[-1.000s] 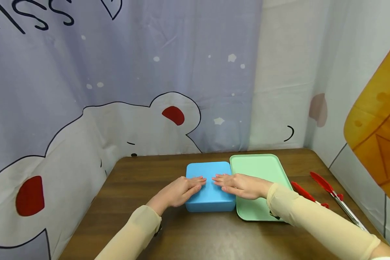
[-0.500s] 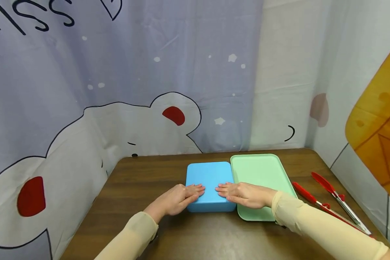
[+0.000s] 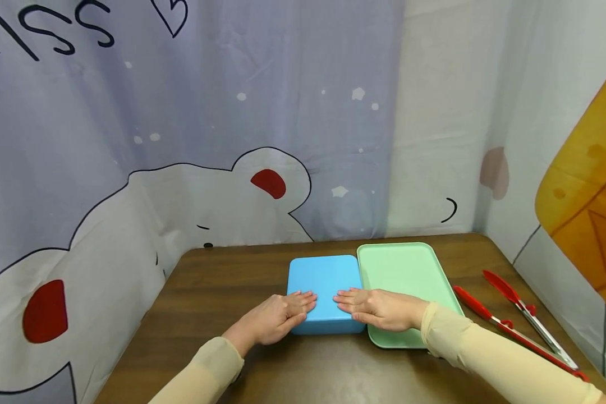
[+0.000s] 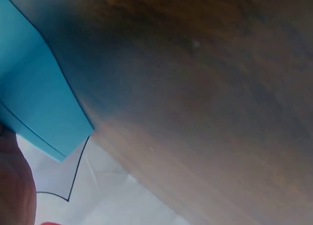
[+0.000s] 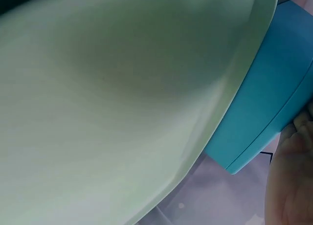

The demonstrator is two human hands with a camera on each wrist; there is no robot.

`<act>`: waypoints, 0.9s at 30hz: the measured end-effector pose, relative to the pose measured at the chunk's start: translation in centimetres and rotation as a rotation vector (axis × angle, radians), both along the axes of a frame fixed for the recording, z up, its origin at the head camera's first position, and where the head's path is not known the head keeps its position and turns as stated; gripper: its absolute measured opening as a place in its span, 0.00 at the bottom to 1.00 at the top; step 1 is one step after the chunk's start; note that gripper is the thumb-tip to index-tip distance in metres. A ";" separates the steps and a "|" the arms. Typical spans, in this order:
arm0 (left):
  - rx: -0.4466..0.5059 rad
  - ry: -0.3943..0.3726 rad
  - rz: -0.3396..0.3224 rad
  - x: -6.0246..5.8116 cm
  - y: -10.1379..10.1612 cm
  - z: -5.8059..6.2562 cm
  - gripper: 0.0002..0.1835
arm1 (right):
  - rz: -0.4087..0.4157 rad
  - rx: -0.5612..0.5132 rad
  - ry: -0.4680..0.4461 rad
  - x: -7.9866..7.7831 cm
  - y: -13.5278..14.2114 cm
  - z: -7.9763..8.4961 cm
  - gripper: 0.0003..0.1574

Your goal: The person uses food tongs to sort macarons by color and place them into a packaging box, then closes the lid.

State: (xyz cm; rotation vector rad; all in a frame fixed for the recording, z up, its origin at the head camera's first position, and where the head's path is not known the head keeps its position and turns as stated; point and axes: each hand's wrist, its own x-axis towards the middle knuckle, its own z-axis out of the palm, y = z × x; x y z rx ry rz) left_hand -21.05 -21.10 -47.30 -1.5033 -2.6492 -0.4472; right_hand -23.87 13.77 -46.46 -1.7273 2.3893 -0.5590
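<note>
A blue lidded box point(image 3: 326, 275) sits on the wooden table, its lid seam showing as a thin line in both wrist views. With fingers straight, my left hand point(image 3: 275, 318) rests flat on the left part of the lid. My right hand point(image 3: 381, 308) lies flat on the right part, fingers pointing left and also straight. A strip of lid shows between the two sets of fingertips. Directly right of the box, a pale green tray point(image 3: 404, 264) lies partly under my right wrist and sleeve. What the box contains is hidden by the lid.
Two red-tipped tongs lie on the table's right side: one pair of tongs point(image 3: 527, 314) at the edge, another pair of tongs point(image 3: 505, 328) nearer my right sleeve. A printed curtain point(image 3: 343, 123) hangs behind the wooden table point(image 3: 222, 280).
Both hands have slid a little toward the near side of the lid and stay flat on it. The box and tray have not moved; more of the nearer tongs shows now.
</note>
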 end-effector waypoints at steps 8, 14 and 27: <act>-0.008 -0.034 0.005 0.4 0.0 -0.2 0.25 | -0.018 0.000 -0.033 0.4 0.2 -0.3 0.31; -0.013 -0.065 0.005 0.2 0.4 0.9 0.25 | -0.015 -0.002 -0.067 0.3 0.3 0.5 0.31; 0.138 -0.045 0.053 -1.3 2.0 4.2 0.22 | -0.126 -0.083 -0.044 -0.9 1.0 3.0 0.34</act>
